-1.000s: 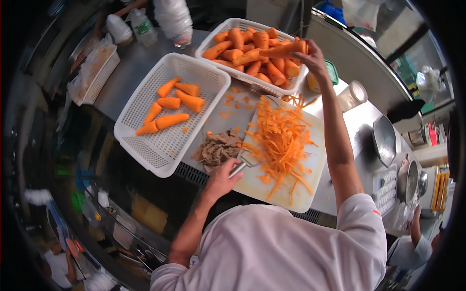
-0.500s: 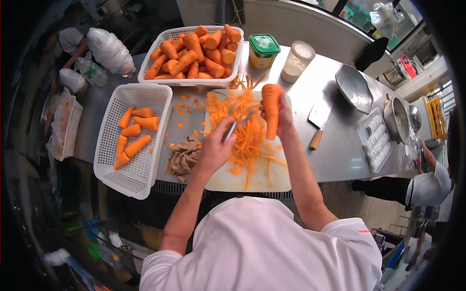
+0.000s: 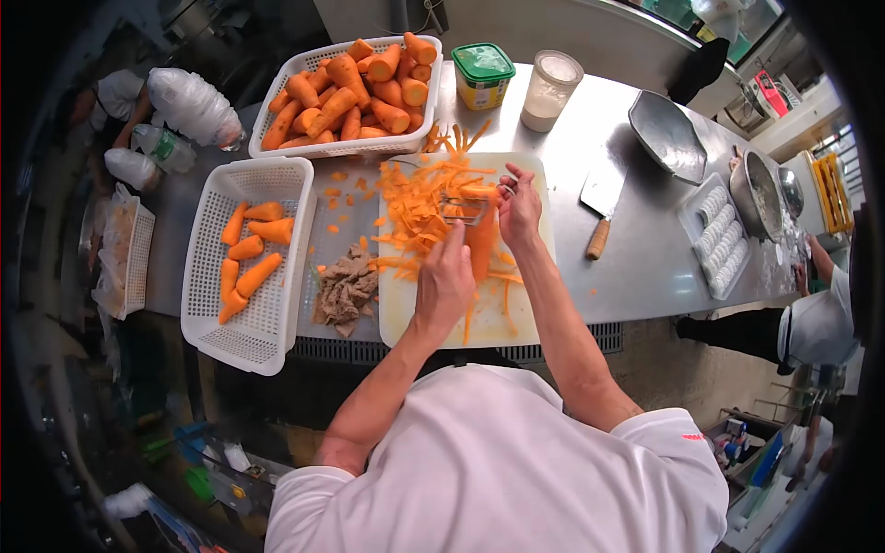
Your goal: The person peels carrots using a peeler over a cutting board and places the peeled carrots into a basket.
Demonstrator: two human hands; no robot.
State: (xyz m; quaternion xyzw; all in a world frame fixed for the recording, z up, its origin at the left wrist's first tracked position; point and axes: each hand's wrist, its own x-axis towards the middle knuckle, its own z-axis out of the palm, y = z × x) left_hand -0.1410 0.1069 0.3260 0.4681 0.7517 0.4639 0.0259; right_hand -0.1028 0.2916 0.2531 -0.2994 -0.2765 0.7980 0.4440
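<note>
My left hand (image 3: 446,282) grips a metal peeler (image 3: 466,211), its head against the upper part of a large carrot (image 3: 481,247). The top end of that carrot is held by my right hand (image 3: 520,205), whose fingers are partly raised. Orange peelings (image 3: 415,205) are heaped under and beside the carrot on a white cutting board (image 3: 402,320). Left of the board lies a crumpled brown cloth (image 3: 346,289). Several carrots lie in the left white basket (image 3: 206,302). A fuller white basket (image 3: 268,95) behind it holds many more carrots.
To the right lie a cleaver (image 3: 602,197), a dark tray (image 3: 667,138) and a tray of white rolled pieces (image 3: 717,237). Behind the board stand a green-lidded tub (image 3: 482,77) and a clear jar (image 3: 551,91). One person works at far right, another at upper left.
The carrot was taken from the full basket and brought over the board, first upright in my right hand. Now the peeler in my left hand has met it. The view has shifted too.
</note>
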